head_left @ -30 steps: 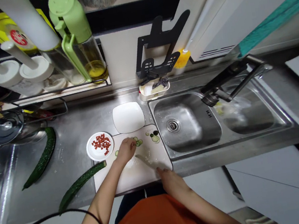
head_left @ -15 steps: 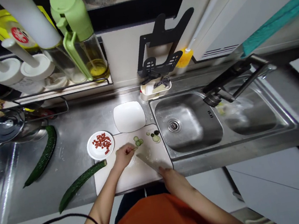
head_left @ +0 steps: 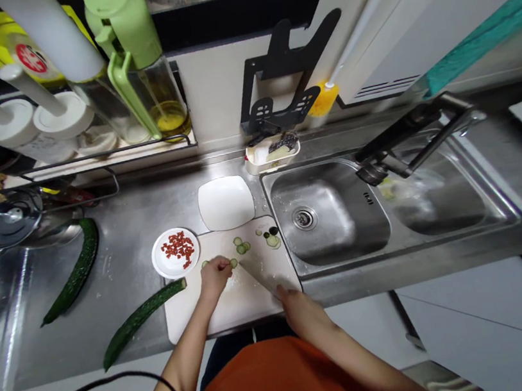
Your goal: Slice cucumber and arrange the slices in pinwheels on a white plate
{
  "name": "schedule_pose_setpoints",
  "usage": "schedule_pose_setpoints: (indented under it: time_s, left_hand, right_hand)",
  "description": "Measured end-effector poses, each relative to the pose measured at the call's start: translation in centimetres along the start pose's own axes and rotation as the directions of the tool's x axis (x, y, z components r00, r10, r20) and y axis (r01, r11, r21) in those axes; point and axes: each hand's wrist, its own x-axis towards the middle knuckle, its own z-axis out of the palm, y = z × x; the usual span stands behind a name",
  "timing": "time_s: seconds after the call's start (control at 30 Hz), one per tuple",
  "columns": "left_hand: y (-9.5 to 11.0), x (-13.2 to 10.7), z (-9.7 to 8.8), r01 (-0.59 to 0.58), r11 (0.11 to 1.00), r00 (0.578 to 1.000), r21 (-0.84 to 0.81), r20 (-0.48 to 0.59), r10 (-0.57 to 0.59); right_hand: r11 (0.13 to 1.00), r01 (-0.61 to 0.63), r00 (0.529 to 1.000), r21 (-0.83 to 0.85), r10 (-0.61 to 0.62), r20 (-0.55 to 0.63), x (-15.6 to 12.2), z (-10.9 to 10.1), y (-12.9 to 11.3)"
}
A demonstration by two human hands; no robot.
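My left hand [head_left: 215, 276] rests on the white cutting board [head_left: 237, 305] with its fingers curled and pinched on a cucumber slice [head_left: 233, 263]. My right hand [head_left: 296, 304], at the board's right front edge, grips a knife [head_left: 258, 275] whose blade points up-left toward that slice. More cucumber slices [head_left: 241, 246] and cucumber end pieces [head_left: 271, 238] lie at the far side of the board. A long cucumber [head_left: 140, 320] lies with its cut end at the board's left edge.
A round plate of red pieces [head_left: 175, 251] and a square white plate [head_left: 226, 203] sit behind the board. A second cucumber [head_left: 74, 273] lies left. A steel double sink [head_left: 336, 214] with a faucet [head_left: 408, 136] is right. Oil bottle [head_left: 140, 63], jars and pot lid [head_left: 12, 221] stand behind.
My left hand has drawn back from the slices toward me, now pinching one slice. The knife tip has swung up toward that slice. The right hand has barely shifted.
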Motion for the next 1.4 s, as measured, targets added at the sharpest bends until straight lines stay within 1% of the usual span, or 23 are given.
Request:
schedule_pose_setpoints:
  time_s: [0.13,0.23,0.37,0.53,0.7,0.9,1.17,1.3,1.4]
  left_hand:
    - [0.8,-0.6,-0.2,-0.05,0.979,0.995,0.196,-0.078,0.066]
    - [1.0,-0.7,-0.1,-0.05,0.966,0.991,0.253,-0.105,0.079]
    - [0.9,-0.6,0.1,-0.029,0.966,0.991,0.255,-0.119,0.061]
    - [1.0,-0.5,0.0,0.008,0.963,0.991,0.27,-0.132,0.028]
    - [0.9,-0.2,0.0,0.022,0.958,0.991,0.284,-0.134,0.017]
    - [0.8,0.0,0.1,0.042,0.966,0.992,0.257,-0.126,-0.01]
    - [1.0,0.0,0.0,0.061,0.971,0.993,0.232,-0.111,-0.036]
    - [1.2,-0.1,-0.1,0.053,0.972,0.994,0.228,-0.105,-0.029]
    - [1.3,-0.3,-0.2,0.022,0.966,0.995,0.257,-0.096,0.003]
  right_hand:
    - [1.0,0.011,1.0,-0.004,-0.011,-0.029,0.5,0.4,-0.7]
    - [1.0,0.015,0.999,-0.009,-0.016,-0.039,0.8,0.5,-1.3]
    - [0.999,0.013,0.998,-0.037,-0.015,-0.054,0.9,0.3,-1.9]
    - [0.999,0.021,0.998,-0.05,-0.024,-0.057,0.9,0.2,-2.1]
    - [0.999,0.017,0.998,-0.049,-0.02,-0.059,1.0,0.1,-2.3]
    - [0.999,0.012,0.999,-0.048,-0.014,-0.03,1.1,-0.3,-2.6]
    - [0.999,-0.027,0.999,-0.028,0.028,0.037,0.5,-1.5,-3.8]
    - [0.999,-0.043,0.996,-0.024,0.044,0.081,-0.2,-1.8,-3.3]
    - [0.998,-0.053,0.994,-0.017,0.055,0.096,-0.6,-1.7,-2.5]
